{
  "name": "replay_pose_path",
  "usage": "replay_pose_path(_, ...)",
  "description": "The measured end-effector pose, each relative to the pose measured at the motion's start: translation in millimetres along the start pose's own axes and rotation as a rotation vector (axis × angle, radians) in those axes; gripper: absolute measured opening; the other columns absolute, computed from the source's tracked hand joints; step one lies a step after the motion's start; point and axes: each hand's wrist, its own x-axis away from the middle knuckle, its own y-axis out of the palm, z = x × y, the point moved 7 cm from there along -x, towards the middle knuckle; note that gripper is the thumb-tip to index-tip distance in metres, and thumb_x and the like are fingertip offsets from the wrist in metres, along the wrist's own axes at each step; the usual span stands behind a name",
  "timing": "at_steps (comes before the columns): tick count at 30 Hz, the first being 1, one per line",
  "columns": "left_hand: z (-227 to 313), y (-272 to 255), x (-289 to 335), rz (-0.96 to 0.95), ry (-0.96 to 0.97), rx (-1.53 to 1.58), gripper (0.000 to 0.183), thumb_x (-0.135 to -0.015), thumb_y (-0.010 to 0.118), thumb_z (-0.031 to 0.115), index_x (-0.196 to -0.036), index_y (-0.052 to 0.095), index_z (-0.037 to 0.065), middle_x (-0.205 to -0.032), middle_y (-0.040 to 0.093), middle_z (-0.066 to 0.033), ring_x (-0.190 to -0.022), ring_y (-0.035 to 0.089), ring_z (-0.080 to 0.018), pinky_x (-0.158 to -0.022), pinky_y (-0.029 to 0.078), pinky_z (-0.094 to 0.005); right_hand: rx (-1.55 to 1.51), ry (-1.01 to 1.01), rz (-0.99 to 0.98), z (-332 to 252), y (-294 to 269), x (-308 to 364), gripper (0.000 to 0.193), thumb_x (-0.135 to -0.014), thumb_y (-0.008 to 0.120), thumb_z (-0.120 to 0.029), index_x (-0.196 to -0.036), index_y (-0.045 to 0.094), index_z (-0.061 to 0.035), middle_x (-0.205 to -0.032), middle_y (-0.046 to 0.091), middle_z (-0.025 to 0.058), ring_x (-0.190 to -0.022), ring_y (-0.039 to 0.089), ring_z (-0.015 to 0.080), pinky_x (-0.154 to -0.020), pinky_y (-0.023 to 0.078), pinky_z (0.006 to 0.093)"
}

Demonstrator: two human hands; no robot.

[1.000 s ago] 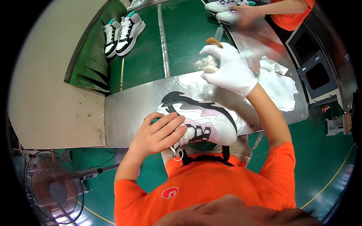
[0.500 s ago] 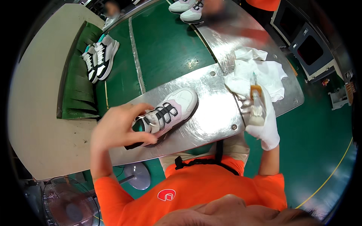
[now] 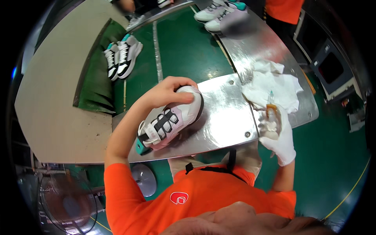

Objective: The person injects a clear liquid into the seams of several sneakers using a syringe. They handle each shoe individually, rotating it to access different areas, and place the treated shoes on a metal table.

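A white and pale pink sneaker (image 3: 166,123) with black straps and a teal heel tab lies tilted on the metal plate (image 3: 225,113). My bare left hand (image 3: 168,92) grips it at the toe, thumb on top and fingers curled over the far side. My right hand (image 3: 286,139), in a white glove, is closed round a small clear bottle (image 3: 270,114) with an amber collar and a thin pointed tip. That tip points away from me, over the edge of a crumpled white cloth (image 3: 274,84).
A black and white pair of sneakers (image 3: 122,56) stands on the green conveyor belt (image 3: 178,51) by a green flap curtain (image 3: 94,78). Beyond the plate is another white and pink pair (image 3: 219,17). A fan (image 3: 68,201) stands at lower left. A person in orange (image 3: 282,11) is at the far right.
My left hand has gone from the sneaker's heel to its toe and taken hold there. The sneaker now tilts with its heel tab showing. My right hand keeps the bottle near the cloth.
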Motion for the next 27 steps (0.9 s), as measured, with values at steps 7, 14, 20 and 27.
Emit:
replay_pose_path(7,26.1,-17.1,89.3,0.400,0.560,0.251,0.068,-0.077,0.080,0.049,-0.119,0.061,-0.001,-0.111,0.064,-0.0108,-0.102,0.061,-0.0185,-0.089,0.049,-0.0322,-0.018,0.115,-0.041,1.3,4.1,-7.4,0.091,-0.063,0.076,-0.001,-0.145,0.034,0.0007,-0.122,0.054,0.0103,-0.104,0.055,0.0174,-0.086,0.049,0.0293)
replay_pose_path(14,40.3,2.5,94.7,0.447,0.671,0.107,0.049,-0.089,0.069,0.035,-0.123,0.060,0.000,-0.116,0.062,-0.0087,-0.107,0.059,-0.0171,-0.093,0.047,-0.0304,-0.371,-0.223,-0.358,-38.9,37.0,7.0,0.075,-0.080,0.070,-0.037,-0.140,0.041,-0.0015,-0.099,0.060,0.0192,-0.084,0.062,0.0388,-0.080,0.049,0.0545)
replay_pose_path(20,39.4,3.9,93.4,0.457,0.672,0.092,0.050,-0.091,0.068,0.036,-0.124,0.059,-0.001,-0.117,0.061,-0.0099,-0.108,0.059,-0.0180,-0.094,0.047,-0.0311,-0.359,-0.145,-0.407,-85.8,83.2,11.6,0.063,-0.079,0.064,-0.019,-0.135,0.045,0.0030,-0.102,0.058,0.0141,-0.087,0.057,0.0278,-0.081,0.048,0.0421)
replay_pose_path(27,36.5,1.5,94.5,0.467,0.680,0.101,0.048,-0.091,0.066,0.033,-0.124,0.058,-0.001,-0.118,0.060,-0.0098,-0.109,0.058,-0.0177,-0.095,0.046,-0.0309,-0.238,0.040,-0.461,-97.0,106.8,-2.1,0.052,-0.079,0.057,0.001,-0.130,0.050,0.0084,-0.106,0.055,0.0081,-0.089,0.052,0.0150,-0.083,0.047,0.0277)
